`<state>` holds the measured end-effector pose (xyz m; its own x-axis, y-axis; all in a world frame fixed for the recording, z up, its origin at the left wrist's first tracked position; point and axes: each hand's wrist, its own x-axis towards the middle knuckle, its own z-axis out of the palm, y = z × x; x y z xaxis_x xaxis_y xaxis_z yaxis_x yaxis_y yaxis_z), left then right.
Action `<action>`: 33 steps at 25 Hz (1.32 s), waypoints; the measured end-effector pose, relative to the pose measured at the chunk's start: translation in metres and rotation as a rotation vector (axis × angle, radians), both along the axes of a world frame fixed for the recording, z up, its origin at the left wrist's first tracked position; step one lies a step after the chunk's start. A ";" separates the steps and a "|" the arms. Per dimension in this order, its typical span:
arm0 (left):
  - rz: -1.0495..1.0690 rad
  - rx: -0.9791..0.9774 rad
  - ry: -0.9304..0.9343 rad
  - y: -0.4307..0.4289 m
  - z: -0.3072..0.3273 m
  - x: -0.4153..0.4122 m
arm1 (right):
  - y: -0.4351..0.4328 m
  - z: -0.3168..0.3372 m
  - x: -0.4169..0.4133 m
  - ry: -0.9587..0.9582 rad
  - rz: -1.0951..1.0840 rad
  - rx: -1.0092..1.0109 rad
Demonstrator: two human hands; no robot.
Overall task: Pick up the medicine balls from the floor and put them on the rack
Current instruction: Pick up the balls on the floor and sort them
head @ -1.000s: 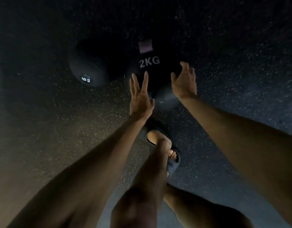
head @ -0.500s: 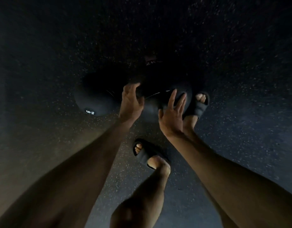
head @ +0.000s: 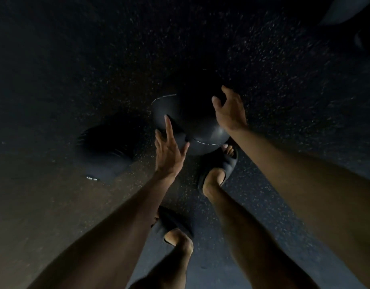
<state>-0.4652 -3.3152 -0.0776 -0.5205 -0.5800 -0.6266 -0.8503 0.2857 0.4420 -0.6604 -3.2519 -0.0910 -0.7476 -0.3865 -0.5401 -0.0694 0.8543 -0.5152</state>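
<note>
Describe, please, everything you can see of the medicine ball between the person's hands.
The medicine ball is black and smooth with a dull sheen, crossed by a thin pale line. It sits low over the speckled floor; contact underneath is hidden. The left hand lays straight fingers on its near-left side, the right hand cups its right side. A sandalled foot is beside it.

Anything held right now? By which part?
The medicine ball, between both hands: right hand curls round its upper right side, left hand touches its lower left with straight fingers. Whether it's lifted cannot be told.
</note>
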 end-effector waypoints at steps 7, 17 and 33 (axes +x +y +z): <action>-0.109 -0.179 -0.063 -0.070 0.009 -0.128 | 0.019 0.022 0.027 -0.005 0.055 -0.035; -0.221 -0.261 0.120 -0.100 0.015 -0.167 | -0.106 0.022 -0.112 -0.098 0.171 0.137; -0.021 -0.020 -0.184 -0.348 -0.008 -0.283 | -0.204 0.034 -0.114 0.183 0.353 0.140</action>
